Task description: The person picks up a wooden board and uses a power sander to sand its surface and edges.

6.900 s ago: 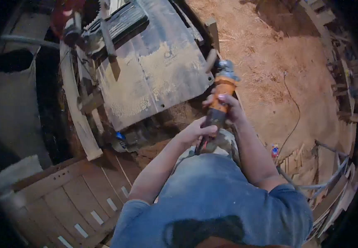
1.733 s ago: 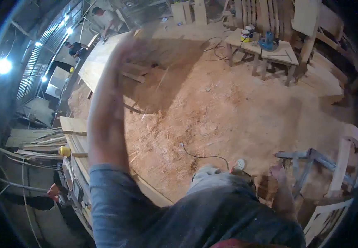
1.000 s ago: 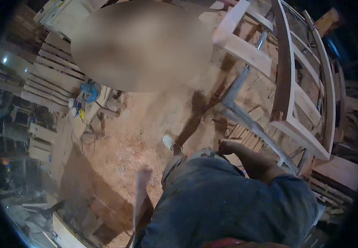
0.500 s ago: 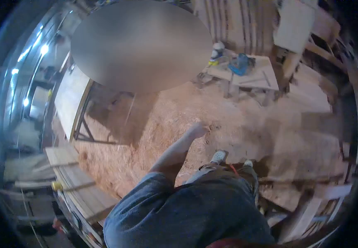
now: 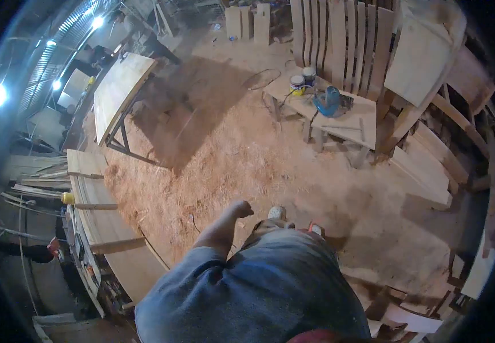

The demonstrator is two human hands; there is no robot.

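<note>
My left hand (image 5: 240, 209) hangs in front of my body, over the floor strewn with wood shavings (image 5: 201, 166). Its fingers are loosely curled, and I see nothing in them. It touches no object; my trousers and light shoe (image 5: 277, 212) are the nearest things. A reddish strip (image 5: 311, 226) shows beside my other shoe. Nowhere in the picture does my right hand appear.
Low at the back right, a workbench (image 5: 344, 123) bears a blue power tool (image 5: 327, 102) and paint tins (image 5: 297, 84). Planks (image 5: 104, 220) are stacked to my left. A tilted panel (image 5: 122, 86) stands beyond, with people (image 5: 144, 34) nearby. Boards (image 5: 362, 46) lean behind the workbench.
My left hand has drawn back closer to my body. The view has shifted, so the workbench, leaning boards and left-hand plank stack show more fully and sharply.
</note>
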